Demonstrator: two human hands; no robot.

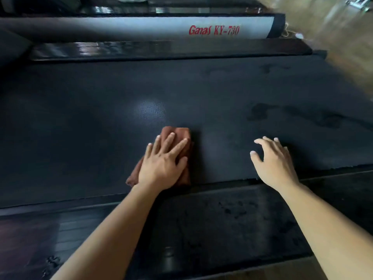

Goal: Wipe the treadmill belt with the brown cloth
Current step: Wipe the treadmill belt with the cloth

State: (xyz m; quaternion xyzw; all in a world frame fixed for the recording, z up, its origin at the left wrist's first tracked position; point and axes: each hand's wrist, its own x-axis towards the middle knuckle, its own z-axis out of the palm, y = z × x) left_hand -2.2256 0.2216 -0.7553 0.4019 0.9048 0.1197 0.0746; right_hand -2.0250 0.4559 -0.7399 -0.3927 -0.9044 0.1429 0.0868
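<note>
1. One broad black treadmill belt point(101, 122) fills most of the view, running side to side. It is matte, with a pale spot of reflected light near its middle and a few darker smudges toward the right.
2. Beyond the belt lies a glossy dark side rail point(161, 49), and behind that a grey frame tube point(121, 27) printed in red with "Ganas KY-730".
3. On the near side, another dark side rail point(232, 219) runs under both forearms, its surface marked with faint scuffs and prints.
4. Wooden floor point(343, 37) shows at the upper right, blurred.
5. The left hand point(161, 160) lies flat and spread, palm down, pressing on the brown cloth point(182, 134). Its fingers are extended across the fabric, not curled round it, so it pins the cloth to the belt and does not grip it.
6. The right hand point(274, 158) is empty, well apart from the cloth, with fingers loosely spread and slightly bent. The fingertips reach the belt near its front edge; whether the palm touches cannot be told.
7. The brown cloth is folded into a small pad and sits on the belt close to its near edge, slightly left of centre. Fabric shows beyond the fingertips and at either side of the left wrist.
</note>
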